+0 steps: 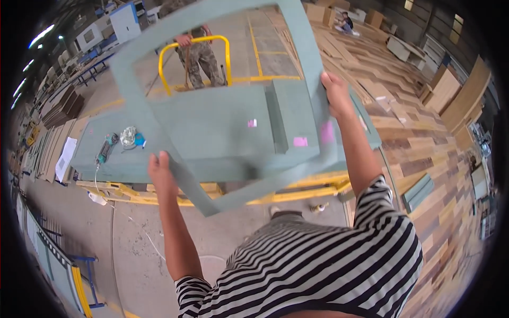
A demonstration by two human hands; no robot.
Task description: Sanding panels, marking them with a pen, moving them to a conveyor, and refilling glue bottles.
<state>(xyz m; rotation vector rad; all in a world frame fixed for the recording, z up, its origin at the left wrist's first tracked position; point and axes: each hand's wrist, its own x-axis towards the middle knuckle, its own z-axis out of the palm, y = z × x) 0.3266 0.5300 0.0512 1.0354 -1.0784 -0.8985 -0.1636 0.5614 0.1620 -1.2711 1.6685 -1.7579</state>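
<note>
A grey-green rectangular frame (299, 40) with a large open middle is held up in front of me, tilted and slightly blurred. My left hand (160, 172) is closed on its left bar, low down. Higher up, my right hand (335, 95) grips the right bar, which has a pink label (326, 132). Behind and below the frame lie flat grey-green panels (212, 114) bearing small pink labels. At their left end are a teal corded power tool (107, 148), a crumpled clear plastic bundle (128, 137) and a small blue item (140, 140).
The panels rest on a yellow base (138, 195). Beyond them stands a yellow handle (228, 58), with a person in camouflage trousers (196, 66) behind it. Wood-patterned boards (419, 138) spread out on the right. A white cord (146, 236) trails over the floor at left.
</note>
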